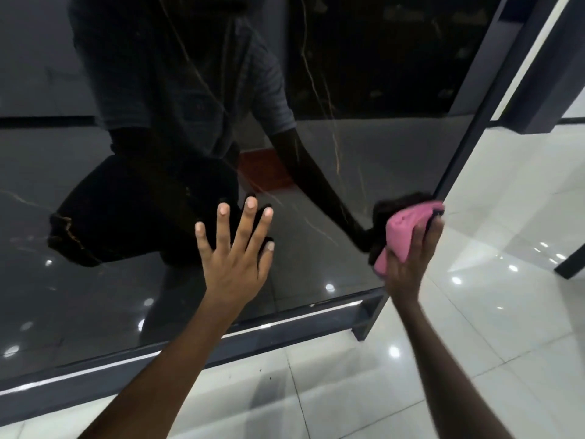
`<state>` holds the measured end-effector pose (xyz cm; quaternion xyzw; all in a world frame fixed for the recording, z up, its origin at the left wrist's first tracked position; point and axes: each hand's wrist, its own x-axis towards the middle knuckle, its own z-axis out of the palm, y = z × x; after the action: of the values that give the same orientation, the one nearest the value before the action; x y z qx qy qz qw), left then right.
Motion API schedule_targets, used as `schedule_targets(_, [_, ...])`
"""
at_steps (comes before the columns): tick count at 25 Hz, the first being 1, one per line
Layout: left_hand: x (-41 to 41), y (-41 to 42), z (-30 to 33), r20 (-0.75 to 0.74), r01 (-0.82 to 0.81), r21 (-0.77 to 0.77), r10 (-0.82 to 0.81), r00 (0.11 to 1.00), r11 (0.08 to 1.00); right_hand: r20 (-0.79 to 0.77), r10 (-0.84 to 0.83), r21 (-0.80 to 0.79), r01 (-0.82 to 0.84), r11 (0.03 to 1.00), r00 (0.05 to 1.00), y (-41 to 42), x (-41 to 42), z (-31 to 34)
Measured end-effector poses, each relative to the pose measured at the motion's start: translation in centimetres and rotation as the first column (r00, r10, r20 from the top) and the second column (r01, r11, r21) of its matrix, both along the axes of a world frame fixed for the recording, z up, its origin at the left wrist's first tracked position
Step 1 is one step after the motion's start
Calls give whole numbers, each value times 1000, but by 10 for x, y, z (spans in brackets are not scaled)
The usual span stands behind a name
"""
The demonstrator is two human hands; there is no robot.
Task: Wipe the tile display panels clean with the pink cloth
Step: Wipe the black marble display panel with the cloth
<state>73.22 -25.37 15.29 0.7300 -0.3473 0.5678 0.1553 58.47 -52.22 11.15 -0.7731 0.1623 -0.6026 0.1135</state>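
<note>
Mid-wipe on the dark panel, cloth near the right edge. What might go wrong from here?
1. The left hand lies flat with fingers spread on the glossy dark panel, so it will likely leave fresh prints on the surface.
2. The right hand grips the pink cloth bunched up at the panel's right edge beside the frame; a small contact patch may skip areas or catch on the frame.

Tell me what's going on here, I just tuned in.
A person is wiping a glossy black tile display panel. The right hand grips a bunched pink cloth pressed near the panel's right edge, low down. The left hand has its fingers spread flat against the panel, as if bracing it. The panel stands in a dark metal frame on a shiny white tiled floor.
</note>
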Motion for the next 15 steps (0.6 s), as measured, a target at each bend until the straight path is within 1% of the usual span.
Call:
schedule_targets(1, [5, -4, -4, 44, -40, 5, 40, 998, 999, 3, 3, 150, -3, 989, 1000, 24, 8, -34])
schedule_targets(2, [10, -7, -6, 70, -61, 3, 61, 996, 998, -52, 5, 257, 8, 966, 999, 54, 14, -73])
schedule_targets(3, [12, -8, -7, 83, -74, 4, 74, 994, 997, -121, 30, 262, 3, 965, 992, 86, 17, -103])
schedule_targets(4, [12, -7, -6, 95, -84, 8, 82, 992, 996, -207, 79, 190, -40, 981, 975, 109, 17, -121])
schedule_targets(5, [11, -7, -5, 98, -86, 19, 84, 992, 996, -290, 117, 74, -99, 992, 950, 120, 17, -129])
schedule_targets(6, [8, -5, -4, 81, -81, 24, 79, 994, 996, -344, 132, -35, -153, 988, 930, 117, 17, -120])
schedule_targets(7, [3, -2, -1, 40, -53, 18, 52, 998, 998, -339, 127, -125, -179, 976, 932, 103, 14, -89])
schedule_targets(8, [-5, 1, 3, -18, -5, 2, 5, 1000, 1000, -276, 121, -172, -173, 970, 953, 83, 11, -47])
schedule_targets(9, [-14, 5, 11, -73, 56, -32, -58, 996, 998, -178, 107, -191, -141, 971, 978, 60, 7, 1])
schedule_targets(11, [-22, 14, 44, -114, 156, -123, -170, 979, 980, -17, 68, -155, -70, 985, 998, 8, -2, 109])
schedule_targets(12, [-19, 16, 65, -110, 164, -160, -183, 977, 973, 31, 41, -175, -35, 984, 999, -18, -5, 163])
schedule_targets(13, [-12, 16, 86, -102, 137, -178, -156, 982, 975, 75, 18, -204, -3, 979, 997, -36, -6, 209])
schedule_targets(14, [-4, 14, 102, -92, 84, -184, -102, 991, 979, 138, 22, -201, 6, 980, 990, -40, -4, 240])
schedule_targets(15, [3, 11, 112, -69, 23, -179, -36, 997, 984, 200, 33, -187, 5, 982, 979, -36, 3, 254])
